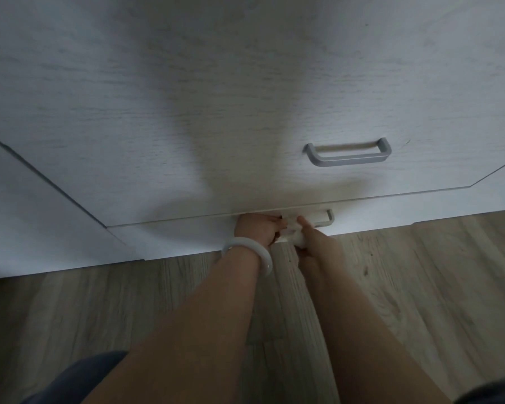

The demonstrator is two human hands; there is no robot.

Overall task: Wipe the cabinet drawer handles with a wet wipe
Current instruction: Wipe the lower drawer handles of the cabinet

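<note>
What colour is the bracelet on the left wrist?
White, a smooth plain bangle, seen in the head view.

Pale woodgrain cabinet [187,112], grey handles [347,154], white wipe [296,233], white bangle [254,252]

A grey-brown wood-grain plank floor [420,287] runs along the foot of the furniture. A smooth white ring bangle [252,252] circles a wrist. Dark blue-grey fabric [79,380] shows at the bottom left and right corners.

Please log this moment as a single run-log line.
step: wiping lower handle | both hands, left and right, hold wet wipe | upper handle: untouched
</note>
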